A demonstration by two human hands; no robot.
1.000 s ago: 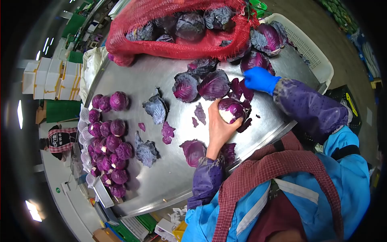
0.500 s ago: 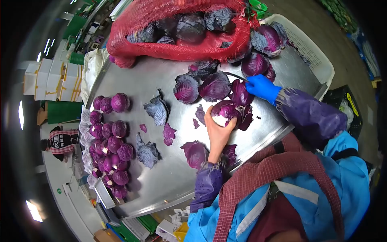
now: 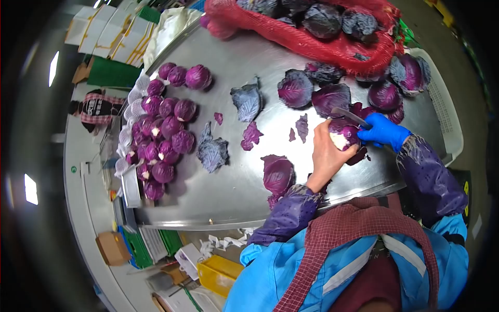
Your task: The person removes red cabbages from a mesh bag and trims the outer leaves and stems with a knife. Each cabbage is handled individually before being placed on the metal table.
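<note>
My bare left hand (image 3: 328, 155) is wrapped round a red cabbage (image 3: 340, 128), its pale cut stem end facing left and down. In a blue glove, my right hand (image 3: 385, 133) grips a knife (image 3: 350, 115), whose blade lies over the top of that cabbage. The handle is hidden in the glove. Loose purple leaves lie partly under and behind the cabbage. Left of my left hand is a big peeled leaf (image 3: 278, 174), and small leaf scraps (image 3: 251, 136) lie farther left on the metal table (image 3: 228, 192).
A red mesh sack (image 3: 312, 46) of untrimmed cabbages stands at the back. Trimmed cabbages (image 3: 170, 128) are grouped at the left beside white foam netting (image 3: 136, 96). A white crate (image 3: 451, 112) adjoins the table's right end. A person (image 3: 99, 110) is in the far left background.
The knife has come from behind the cabbage onto its top, and my right hand is now close beside my left. The camera view has turned, shifting the table's contents across the picture.
</note>
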